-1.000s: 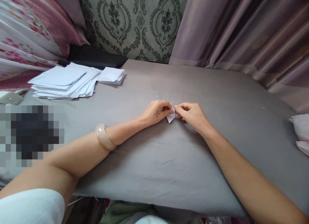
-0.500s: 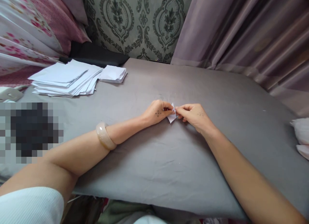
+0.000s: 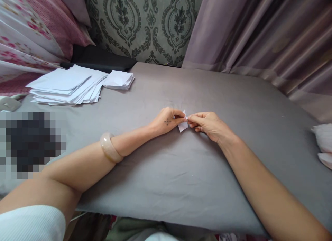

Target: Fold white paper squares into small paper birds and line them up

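Note:
A small folded piece of white paper (image 3: 183,126) is held between both hands, just above the grey cloth surface (image 3: 166,172). My left hand (image 3: 169,120) pinches it from the left with thumb and forefinger. From the right, my right hand (image 3: 206,124) pinches its edge, fingertips almost meeting those of the left. The fingers cover the paper's middle, so its exact folds are hidden. A pale bangle (image 3: 110,147) circles my left forearm.
At the back left lie a stack of white paper sheets (image 3: 62,83) and a smaller stack of paper (image 3: 119,79). Behind them is a black item (image 3: 103,58). Curtains (image 3: 233,30) hang at the right back. A white bundle (image 3: 323,139) sits at the right edge.
Both hands still pinch the paper at nearly the same spot. My right hand has turned slightly at the wrist. The whole view has shifted a little.

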`<action>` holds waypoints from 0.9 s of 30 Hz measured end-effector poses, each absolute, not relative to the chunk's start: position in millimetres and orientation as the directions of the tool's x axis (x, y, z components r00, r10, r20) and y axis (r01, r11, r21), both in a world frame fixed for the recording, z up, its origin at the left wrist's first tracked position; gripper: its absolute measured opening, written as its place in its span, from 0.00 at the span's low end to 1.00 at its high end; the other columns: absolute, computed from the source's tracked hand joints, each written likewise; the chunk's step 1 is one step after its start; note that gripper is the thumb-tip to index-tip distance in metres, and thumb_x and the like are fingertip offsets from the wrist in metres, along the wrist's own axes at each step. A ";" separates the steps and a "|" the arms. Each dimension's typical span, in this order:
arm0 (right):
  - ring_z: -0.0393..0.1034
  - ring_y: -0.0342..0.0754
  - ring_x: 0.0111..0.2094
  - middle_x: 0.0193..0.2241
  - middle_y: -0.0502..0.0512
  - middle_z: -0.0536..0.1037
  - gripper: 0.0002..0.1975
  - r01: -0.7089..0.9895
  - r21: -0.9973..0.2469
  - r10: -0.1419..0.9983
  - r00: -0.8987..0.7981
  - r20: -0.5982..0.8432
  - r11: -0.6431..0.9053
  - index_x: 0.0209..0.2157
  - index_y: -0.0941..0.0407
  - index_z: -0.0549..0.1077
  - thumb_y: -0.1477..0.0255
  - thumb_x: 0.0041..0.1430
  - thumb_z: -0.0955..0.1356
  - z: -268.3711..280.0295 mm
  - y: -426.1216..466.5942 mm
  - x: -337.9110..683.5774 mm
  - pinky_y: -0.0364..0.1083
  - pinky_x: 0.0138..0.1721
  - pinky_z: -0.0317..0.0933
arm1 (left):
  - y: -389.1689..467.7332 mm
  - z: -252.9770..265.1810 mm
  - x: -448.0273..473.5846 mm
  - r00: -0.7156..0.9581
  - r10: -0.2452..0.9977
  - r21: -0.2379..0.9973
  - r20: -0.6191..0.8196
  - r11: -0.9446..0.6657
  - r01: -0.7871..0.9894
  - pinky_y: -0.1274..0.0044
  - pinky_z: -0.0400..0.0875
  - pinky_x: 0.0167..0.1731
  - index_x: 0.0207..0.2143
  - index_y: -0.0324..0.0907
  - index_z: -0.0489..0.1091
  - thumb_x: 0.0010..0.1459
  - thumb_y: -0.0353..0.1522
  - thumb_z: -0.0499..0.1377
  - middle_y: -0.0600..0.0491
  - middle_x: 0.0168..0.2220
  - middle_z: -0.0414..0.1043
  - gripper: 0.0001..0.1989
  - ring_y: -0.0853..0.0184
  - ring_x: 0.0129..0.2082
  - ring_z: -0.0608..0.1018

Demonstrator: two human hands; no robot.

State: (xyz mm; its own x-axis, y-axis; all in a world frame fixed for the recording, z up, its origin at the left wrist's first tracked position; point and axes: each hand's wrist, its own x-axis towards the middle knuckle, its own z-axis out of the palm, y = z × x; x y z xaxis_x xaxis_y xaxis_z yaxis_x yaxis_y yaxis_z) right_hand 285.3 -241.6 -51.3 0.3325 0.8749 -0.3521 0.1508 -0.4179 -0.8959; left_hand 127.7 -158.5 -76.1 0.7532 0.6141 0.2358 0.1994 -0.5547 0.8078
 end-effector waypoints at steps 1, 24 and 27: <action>0.67 0.41 0.27 0.24 0.53 0.75 0.05 0.142 -0.896 0.875 0.327 -0.358 -0.420 0.23 0.58 0.75 0.70 0.44 0.72 -50.3 -241.8 284.9 0.39 0.23 0.59 | -157.9 -76.7 127.8 0.758 0.608 0.812 0.238 -0.552 0.189 0.80 0.63 0.29 0.34 0.38 0.77 0.57 0.34 0.58 0.54 0.28 0.76 0.10 0.72 0.27 0.71; 0.60 0.39 0.21 0.21 0.52 0.70 0.05 0.141 -0.885 0.875 0.284 -0.393 -0.443 0.18 0.58 0.69 0.74 0.43 0.67 -46.4 -243.2 286.9 0.39 0.16 0.49 | -163.4 -75.5 126.7 0.753 0.619 0.838 0.224 -0.517 0.177 0.80 0.67 0.33 0.33 0.41 0.78 0.57 0.38 0.59 0.54 0.31 0.78 0.11 0.69 0.31 0.76; 0.63 0.41 0.24 0.24 0.52 0.73 0.05 0.289 -0.894 0.915 0.319 -0.247 -0.342 0.23 0.57 0.73 0.71 0.47 0.67 -51.9 -249.3 288.8 0.40 0.19 0.53 | -163.1 -75.6 126.8 0.744 0.635 0.853 0.206 -0.489 0.182 0.80 0.66 0.33 0.33 0.41 0.78 0.57 0.38 0.59 0.54 0.31 0.78 0.11 0.69 0.31 0.76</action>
State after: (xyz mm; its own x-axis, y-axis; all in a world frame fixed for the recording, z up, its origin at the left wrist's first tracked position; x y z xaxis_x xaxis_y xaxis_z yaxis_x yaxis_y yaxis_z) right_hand 288.8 -249.3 -51.9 0.3193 0.9148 -0.2473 0.2886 -0.3424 -0.8941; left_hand 126.8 -163.1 -75.6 0.7443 0.6354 0.2055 0.1823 -0.4893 0.8528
